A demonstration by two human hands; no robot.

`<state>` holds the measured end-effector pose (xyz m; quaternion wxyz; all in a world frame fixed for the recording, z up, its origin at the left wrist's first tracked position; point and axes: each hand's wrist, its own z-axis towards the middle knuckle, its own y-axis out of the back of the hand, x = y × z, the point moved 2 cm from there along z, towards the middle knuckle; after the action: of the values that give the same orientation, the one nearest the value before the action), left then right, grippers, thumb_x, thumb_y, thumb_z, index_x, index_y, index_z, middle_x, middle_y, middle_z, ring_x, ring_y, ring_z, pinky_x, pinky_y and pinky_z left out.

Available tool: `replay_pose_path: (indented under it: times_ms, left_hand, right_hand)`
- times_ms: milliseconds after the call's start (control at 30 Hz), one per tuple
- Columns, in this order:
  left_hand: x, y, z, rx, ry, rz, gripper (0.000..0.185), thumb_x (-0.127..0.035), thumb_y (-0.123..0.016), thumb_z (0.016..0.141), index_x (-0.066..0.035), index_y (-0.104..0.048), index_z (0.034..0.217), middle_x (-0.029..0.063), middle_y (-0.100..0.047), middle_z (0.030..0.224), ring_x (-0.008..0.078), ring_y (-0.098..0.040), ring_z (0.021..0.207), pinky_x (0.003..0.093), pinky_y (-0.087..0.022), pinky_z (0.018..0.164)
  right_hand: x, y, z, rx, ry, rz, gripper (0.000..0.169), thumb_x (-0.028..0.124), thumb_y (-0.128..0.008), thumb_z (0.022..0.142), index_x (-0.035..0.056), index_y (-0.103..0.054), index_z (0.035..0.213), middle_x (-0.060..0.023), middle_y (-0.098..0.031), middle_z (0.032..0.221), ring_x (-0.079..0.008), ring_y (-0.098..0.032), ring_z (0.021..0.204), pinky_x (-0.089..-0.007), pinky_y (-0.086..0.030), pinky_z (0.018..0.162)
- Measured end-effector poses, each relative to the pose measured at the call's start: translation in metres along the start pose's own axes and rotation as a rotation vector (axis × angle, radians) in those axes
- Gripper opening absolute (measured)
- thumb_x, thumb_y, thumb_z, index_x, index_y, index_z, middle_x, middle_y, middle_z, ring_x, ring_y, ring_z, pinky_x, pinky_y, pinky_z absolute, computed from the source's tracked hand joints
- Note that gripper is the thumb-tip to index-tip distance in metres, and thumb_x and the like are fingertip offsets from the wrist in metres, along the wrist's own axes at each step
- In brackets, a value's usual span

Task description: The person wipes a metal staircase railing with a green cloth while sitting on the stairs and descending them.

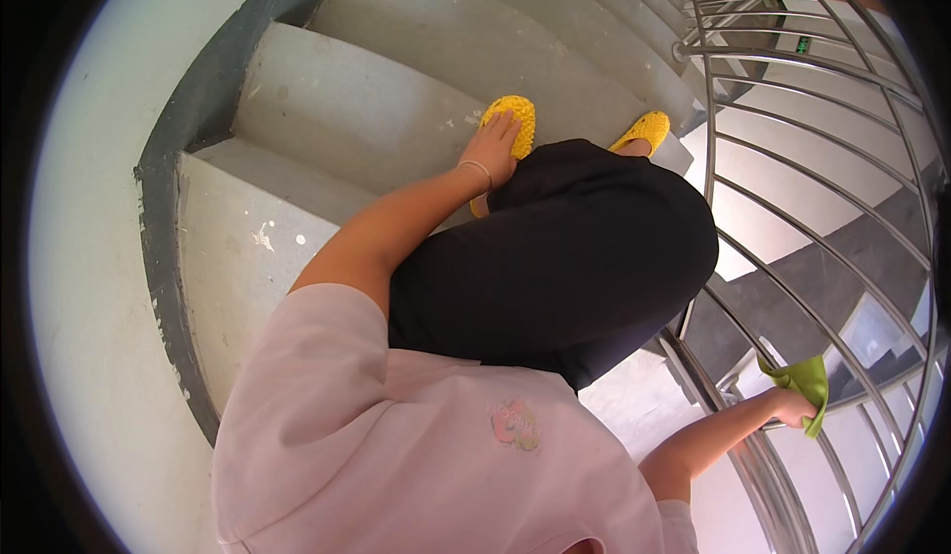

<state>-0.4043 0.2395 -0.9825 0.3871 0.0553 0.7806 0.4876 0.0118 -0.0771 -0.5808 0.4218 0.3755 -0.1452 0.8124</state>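
Observation:
My left hand (pixel 499 147) rests with its fingers over the top of a yellow textured slipper (pixel 524 127) on one foot. At the lower right, my right hand (pixel 793 407) holds a green cloth (pixel 808 387) against a thin bar of the metal stair railing (pixel 836 331). The cloth is folded around the fingers, which are partly hidden by it. A second yellow slipper (pixel 648 131) is on the other foot, near the railing side of the step. My bent legs in black trousers lie between the two hands.
Grey concrete stairs (pixel 371 101) with pale spots run across the top and left. A white wall (pixel 96 257) with a dark grey painted band (pixel 160 257) curves along the left. A thick metal rail (pixel 773 487) stands below my right forearm.

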Motion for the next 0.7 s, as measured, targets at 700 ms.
replay_pose_path:
  times_ms: [700]
  left_hand:
    - [0.014,-0.009,-0.03,0.016,-0.061,-0.119,0.046,-0.013,-0.054,0.082,0.002,-0.044,0.125,0.0164,-0.038,0.136,0.0324,-0.037,0.126,0.0382,-0.03,0.105]
  right_hand:
    - [0.001,0.001,-0.003,0.036,0.071,0.002,0.036,0.025,-0.046,0.086,-0.0062,-0.056,0.1,-0.0249,-0.059,0.101,-0.0342,-0.058,0.084,-0.0428,-0.049,0.075]
